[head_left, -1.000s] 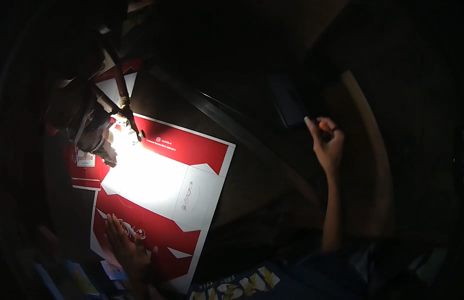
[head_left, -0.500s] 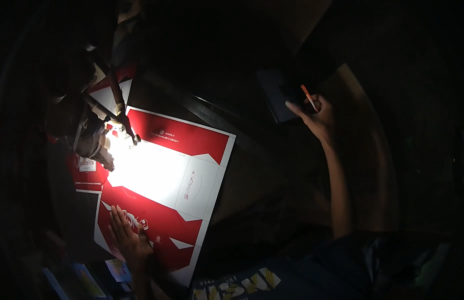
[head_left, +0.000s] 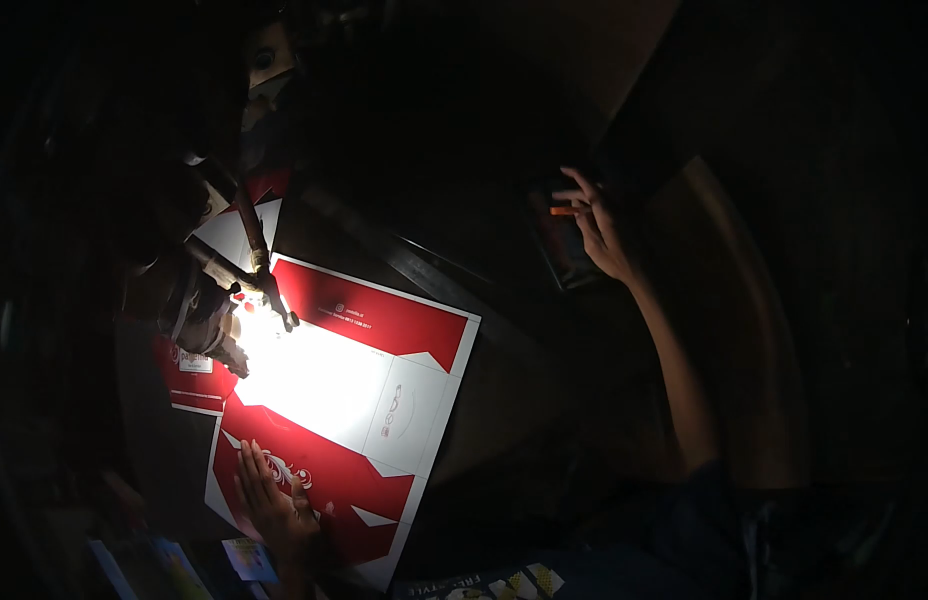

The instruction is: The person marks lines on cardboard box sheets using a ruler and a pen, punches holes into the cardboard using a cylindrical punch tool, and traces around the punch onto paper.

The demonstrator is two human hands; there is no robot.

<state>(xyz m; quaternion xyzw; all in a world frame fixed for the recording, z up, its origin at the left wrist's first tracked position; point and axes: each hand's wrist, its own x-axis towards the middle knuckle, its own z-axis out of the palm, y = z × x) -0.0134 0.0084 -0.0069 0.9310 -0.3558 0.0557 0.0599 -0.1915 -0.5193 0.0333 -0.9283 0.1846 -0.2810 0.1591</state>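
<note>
Red-and-white printed flat sheet (head_left: 334, 390) lies beneath the outspread left hand (head_left: 279, 510), presumably for steadying, while the right hand (head_left: 603, 238) clasps a slim orange stick (head_left: 563, 211) between its fingers.

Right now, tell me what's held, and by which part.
Right hand: orange object, one end protruding, grip point unclear. Left hand: nothing, flat on sheet.

The right hand (head_left: 606, 240) has moved up and left from beside the dark phone-like slab (head_left: 561, 264) to overlap it in view, its fingers now stretched out rather than curled. The slim orange stick (head_left: 563, 211) between them, steeply angled half a second ago, now lies nearly level.
</note>
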